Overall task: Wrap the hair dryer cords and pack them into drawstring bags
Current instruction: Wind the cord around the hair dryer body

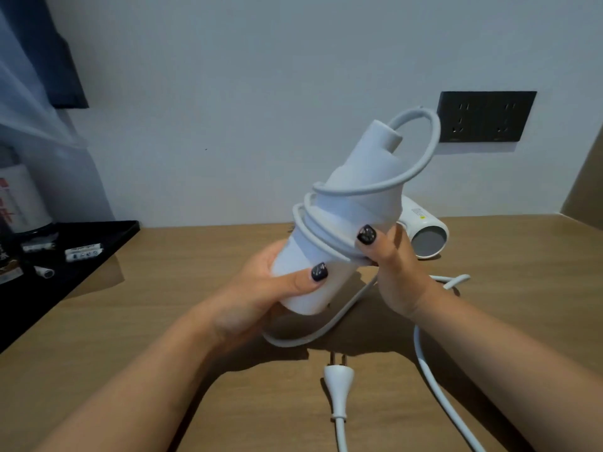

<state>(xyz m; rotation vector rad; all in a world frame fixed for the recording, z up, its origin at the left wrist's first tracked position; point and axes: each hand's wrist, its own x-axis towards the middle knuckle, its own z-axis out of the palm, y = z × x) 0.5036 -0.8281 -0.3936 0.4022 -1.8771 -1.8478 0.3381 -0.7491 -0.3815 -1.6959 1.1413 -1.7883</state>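
At the far left a black tray (107, 243) is seen on the wooden surface (137, 337), with small white items lying in it and a white canister (23, 200) behind; these are apart from the work. Toward the centre, a white hair dryer (332, 223) is held tilted above the surface; its lower barrel is clasped by the left hand (261, 288), fingers curled round it and thumb across the front. Its white cord (365, 187) is wound in a few coils round the body, with one wide loop arching from the handle end. The newest coil is pinched against the body by the right hand (391, 265).

The step is judged to be mid-wrap; each turn is best laid snug beside the last, tension kept even, the loose loop drawn in, and the cord not kinked where it leaves the handle. The slack is seen trailing below to a plug (338, 381) lying flat on the surface.

The plastic looks smooth and matte; the cord round and rubbery. Further right, a second dryer (424, 236) is lying behind the right hand; a dark socket panel (486, 116) is set in the wall. No drawstring bag is visible.
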